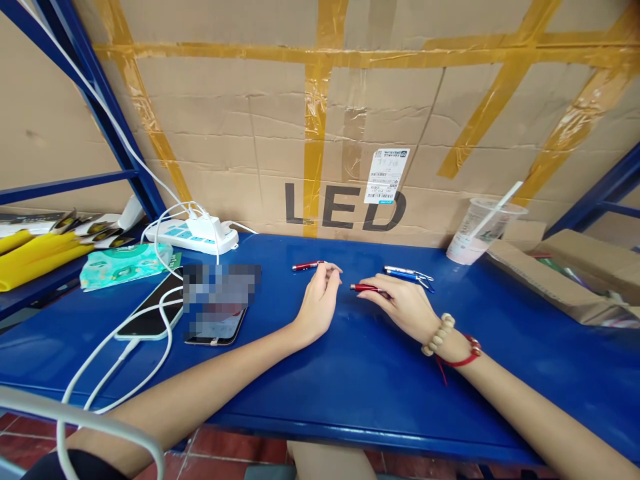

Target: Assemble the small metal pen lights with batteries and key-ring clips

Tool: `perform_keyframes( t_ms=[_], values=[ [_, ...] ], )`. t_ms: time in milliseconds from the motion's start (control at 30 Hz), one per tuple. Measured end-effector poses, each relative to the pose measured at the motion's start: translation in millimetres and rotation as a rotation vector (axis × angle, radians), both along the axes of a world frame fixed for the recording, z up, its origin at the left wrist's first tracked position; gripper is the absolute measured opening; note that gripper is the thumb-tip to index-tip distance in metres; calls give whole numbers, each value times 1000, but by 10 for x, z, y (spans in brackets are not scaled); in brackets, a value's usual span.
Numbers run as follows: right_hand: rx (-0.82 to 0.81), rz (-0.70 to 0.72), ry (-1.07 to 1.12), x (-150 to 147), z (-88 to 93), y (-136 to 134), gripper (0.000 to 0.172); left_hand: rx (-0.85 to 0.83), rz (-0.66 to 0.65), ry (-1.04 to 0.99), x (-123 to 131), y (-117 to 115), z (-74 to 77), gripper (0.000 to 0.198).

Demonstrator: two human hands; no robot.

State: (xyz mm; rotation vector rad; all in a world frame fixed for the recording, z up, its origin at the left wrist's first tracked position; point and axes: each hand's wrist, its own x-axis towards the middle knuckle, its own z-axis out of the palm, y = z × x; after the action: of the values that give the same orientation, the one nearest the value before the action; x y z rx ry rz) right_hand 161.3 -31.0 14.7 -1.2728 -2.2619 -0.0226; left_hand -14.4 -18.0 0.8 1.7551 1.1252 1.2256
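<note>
My right hand is closed around a slim red pen-like tube, whose metal-tipped end sticks out to the left past the thumb. My left hand rests on its side on the blue table, its fingers loosely bent and the thumb apart; I see nothing between them. Just behind its knuckles lies a second red tube, its right end hidden by the hand. Beyond my right hand, a silver tube and a blue tube lie side by side, with clips at their right ends.
On the left are two phones, white cables, a power strip and a green tissue pack. A plastic cup with a straw and an open cardboard box stand right. A large carton backs the blue table.
</note>
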Motion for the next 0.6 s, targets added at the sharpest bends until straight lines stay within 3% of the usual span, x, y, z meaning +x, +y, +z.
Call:
perform_keyframes(
  t_ms=[600],
  values=[
    [-26, -14, 8, -32, -9, -15, 31, -14, -9, 15, 11, -25, 34, 14]
  ],
)
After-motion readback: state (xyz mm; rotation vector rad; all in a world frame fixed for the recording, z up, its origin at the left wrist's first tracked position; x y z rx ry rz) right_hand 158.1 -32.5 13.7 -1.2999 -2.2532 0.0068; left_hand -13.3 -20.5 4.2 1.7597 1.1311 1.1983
